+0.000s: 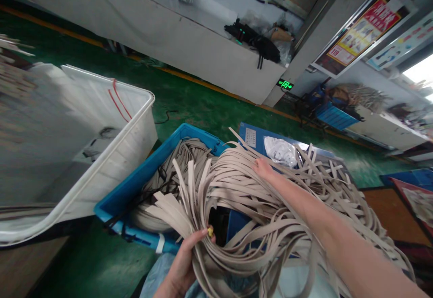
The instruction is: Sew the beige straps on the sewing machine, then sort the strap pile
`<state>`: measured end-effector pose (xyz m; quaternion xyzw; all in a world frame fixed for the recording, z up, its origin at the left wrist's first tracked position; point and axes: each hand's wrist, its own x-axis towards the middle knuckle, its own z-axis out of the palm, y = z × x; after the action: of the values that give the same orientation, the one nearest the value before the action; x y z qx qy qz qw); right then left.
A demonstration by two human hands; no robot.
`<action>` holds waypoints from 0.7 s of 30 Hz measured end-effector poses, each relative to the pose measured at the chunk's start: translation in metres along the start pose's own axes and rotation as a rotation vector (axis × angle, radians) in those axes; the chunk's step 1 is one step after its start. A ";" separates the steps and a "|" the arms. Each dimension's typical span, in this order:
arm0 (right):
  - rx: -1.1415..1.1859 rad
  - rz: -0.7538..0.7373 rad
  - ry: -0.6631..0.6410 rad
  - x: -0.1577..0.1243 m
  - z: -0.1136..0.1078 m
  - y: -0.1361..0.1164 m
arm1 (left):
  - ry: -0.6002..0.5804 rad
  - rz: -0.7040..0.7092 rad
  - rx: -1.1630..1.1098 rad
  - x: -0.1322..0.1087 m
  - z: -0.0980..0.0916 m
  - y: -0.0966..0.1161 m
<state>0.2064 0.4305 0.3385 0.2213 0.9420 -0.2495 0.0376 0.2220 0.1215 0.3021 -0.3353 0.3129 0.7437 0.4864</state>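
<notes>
My left hand [189, 255] is wrapped round a bundle of long flat beige strips [199, 203], whose cut ends fan up and to the left. A small yellow thing [210, 231] shows at its fingertips; I cannot make out what it is. Farther off and to the right, my right hand [264, 169] lies closed on the spread of beige strips [237, 167], its fingertips partly hidden among them. The strips curve between both hands and trail right in a loose, tangled heap. Below my left hand, the lower part of the bundle hangs in loops over my lap.
A blue crate [135, 176] with more coiled strips stands left of the bundle. Beyond it is a large white bin [135, 122]. A clear plastic bag [280, 150] lies on a blue surface [252, 135] behind the strips. A covered long table [203, 36] runs along the wall.
</notes>
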 end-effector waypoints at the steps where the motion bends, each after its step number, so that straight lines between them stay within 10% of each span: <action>1: -0.032 0.004 0.012 0.006 -0.001 0.001 | -0.005 -0.002 0.009 0.000 0.000 0.000; 8: -0.120 -0.063 -0.049 0.004 -0.006 -0.007 | 0.089 0.020 0.026 -0.002 0.008 0.002; 15: 0.039 -0.353 -0.433 -0.087 0.038 -0.048 | 0.096 0.058 -0.022 0.002 0.011 0.004; 21: 0.315 -0.397 -0.412 -0.129 0.072 -0.054 | 0.052 0.018 -0.045 -0.001 0.011 0.006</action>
<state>0.2962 0.3023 0.3233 -0.0188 0.8891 -0.4343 0.1435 0.2148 0.1281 0.3100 -0.3626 0.3114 0.7459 0.4639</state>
